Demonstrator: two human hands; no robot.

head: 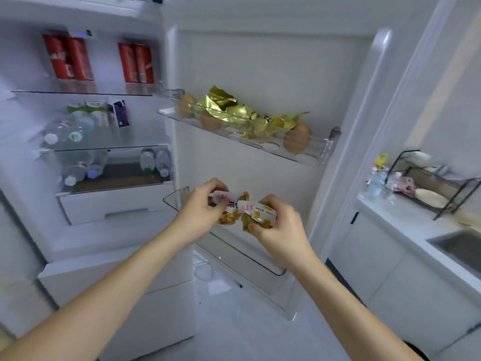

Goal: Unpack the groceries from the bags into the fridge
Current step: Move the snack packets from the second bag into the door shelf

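While both arms reach forward, left hand (200,207) and right hand (279,227) each pinch one of two small glossy snack packets (243,212), held touching in front of the clear lower door bin (177,198). Upper door shelf (322,149): three brown eggs (296,138) visible, crinkled gold foil wrappers (234,108). Four red cans (67,58) on the fridge's top glass shelf.

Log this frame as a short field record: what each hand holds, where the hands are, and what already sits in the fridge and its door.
left hand: grips one snack packet
right hand: grips a second packet
hand position: in front of the lower door bin
upper door shelf: eggs, gold foil wrappers
top fridge shelf: red cans
middle shelves: water bottles, cartons
counter: dish rack
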